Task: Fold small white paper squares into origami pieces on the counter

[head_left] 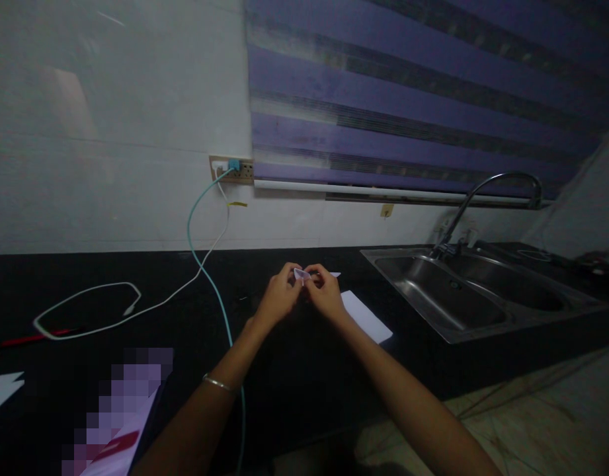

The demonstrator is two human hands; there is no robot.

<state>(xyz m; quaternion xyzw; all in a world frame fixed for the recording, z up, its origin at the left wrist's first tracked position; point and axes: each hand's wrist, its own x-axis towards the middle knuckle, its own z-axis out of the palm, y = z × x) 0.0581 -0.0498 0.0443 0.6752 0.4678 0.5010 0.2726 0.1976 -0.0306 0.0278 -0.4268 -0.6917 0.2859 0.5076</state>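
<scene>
A small folded piece of white paper [301,274] is pinched between both hands above the black counter. My left hand [279,294] has its fingers closed on the left side of the paper. On the other side my right hand [324,291] grips it with thumb and fingers. A pale paper tip [336,274] shows just behind the right hand; whether it belongs to the held piece I cannot tell. Beside my right wrist a white sheet of paper [367,317] lies flat on the counter.
A double steel sink [443,291] with a curved faucet [483,185] sits at right. White and teal cables [215,291] run from a wall outlet [242,172] across the counter [175,370]. At lower left are a partly blurred screen [120,423], white paper [1,390] and a red item [26,339].
</scene>
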